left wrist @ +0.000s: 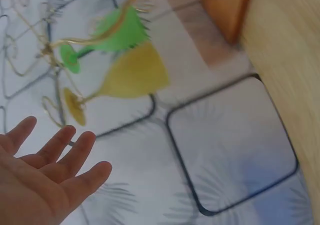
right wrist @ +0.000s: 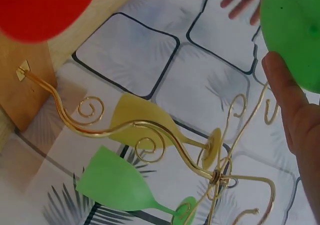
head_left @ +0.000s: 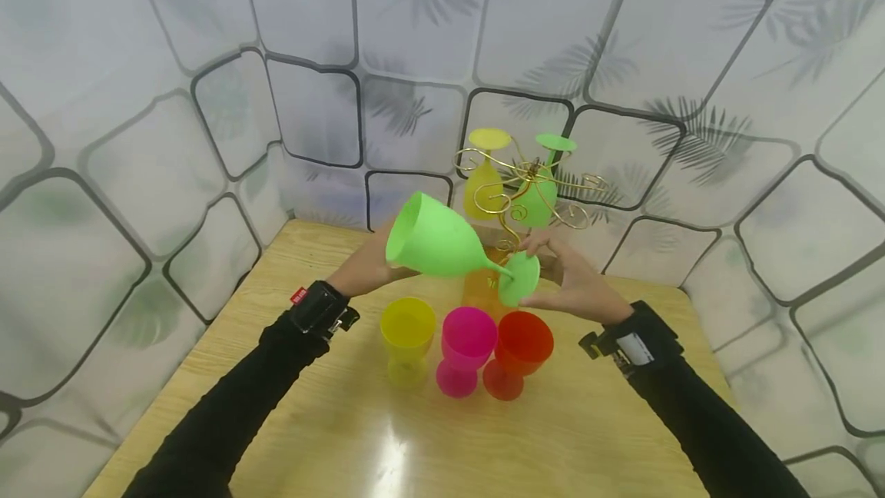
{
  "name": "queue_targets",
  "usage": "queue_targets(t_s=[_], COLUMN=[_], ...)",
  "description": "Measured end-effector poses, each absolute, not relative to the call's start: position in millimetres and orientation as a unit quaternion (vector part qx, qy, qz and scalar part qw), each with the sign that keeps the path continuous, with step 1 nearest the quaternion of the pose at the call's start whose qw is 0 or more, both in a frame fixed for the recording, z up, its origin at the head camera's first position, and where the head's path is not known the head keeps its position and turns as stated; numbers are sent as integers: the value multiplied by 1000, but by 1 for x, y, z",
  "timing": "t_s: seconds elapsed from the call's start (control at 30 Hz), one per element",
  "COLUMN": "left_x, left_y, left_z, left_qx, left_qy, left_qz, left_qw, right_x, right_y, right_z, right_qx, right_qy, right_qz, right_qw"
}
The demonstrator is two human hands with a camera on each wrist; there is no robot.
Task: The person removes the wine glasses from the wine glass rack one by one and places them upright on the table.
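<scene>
My right hand [head_left: 577,279] pinches the round foot of a light green goblet [head_left: 439,240], which is tilted on its side with its bowl toward the left. In the right wrist view a finger lies against the green foot [right wrist: 295,30]. My left hand [head_left: 373,261] is behind the goblet's bowl, partly hidden by it; the left wrist view shows its fingers [left wrist: 82,185] spread, holding nothing. Beyond the hands, a gold wire goblet rack [head_left: 532,171] carries a yellow goblet [head_left: 484,189] and another green goblet [head_left: 538,198], both hanging upside down.
On the wooden table [head_left: 311,421] a yellow goblet [head_left: 408,325], a pink goblet [head_left: 469,340] and a red goblet [head_left: 525,343] stand upright in front of the rack's wooden base [head_left: 480,294]. Patterned cloth walls [head_left: 415,37] enclose the table's back and sides.
</scene>
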State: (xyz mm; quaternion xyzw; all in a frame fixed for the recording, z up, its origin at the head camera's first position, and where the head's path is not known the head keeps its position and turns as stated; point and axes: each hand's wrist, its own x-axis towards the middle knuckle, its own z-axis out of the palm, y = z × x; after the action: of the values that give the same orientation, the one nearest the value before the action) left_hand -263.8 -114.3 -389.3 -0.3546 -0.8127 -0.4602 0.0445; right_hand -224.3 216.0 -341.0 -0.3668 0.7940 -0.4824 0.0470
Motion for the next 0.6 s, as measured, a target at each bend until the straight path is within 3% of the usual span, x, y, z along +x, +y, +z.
queue_targets(t_s=[0.3, 0.6], left_x=[-234, -226], left_y=[-82, -72], left_z=[-350, -334], left_qx=[-368, -339], left_qy=[-740, -631], left_qz=[-563, -696], left_qw=[0, 41], right_x=[-220, -221], right_y=[197, 191], right_z=[-360, -367], right_qx=[-351, -375], right_qy=[784, 797], right_qz=[-507, -461], right_qw=[79, 111])
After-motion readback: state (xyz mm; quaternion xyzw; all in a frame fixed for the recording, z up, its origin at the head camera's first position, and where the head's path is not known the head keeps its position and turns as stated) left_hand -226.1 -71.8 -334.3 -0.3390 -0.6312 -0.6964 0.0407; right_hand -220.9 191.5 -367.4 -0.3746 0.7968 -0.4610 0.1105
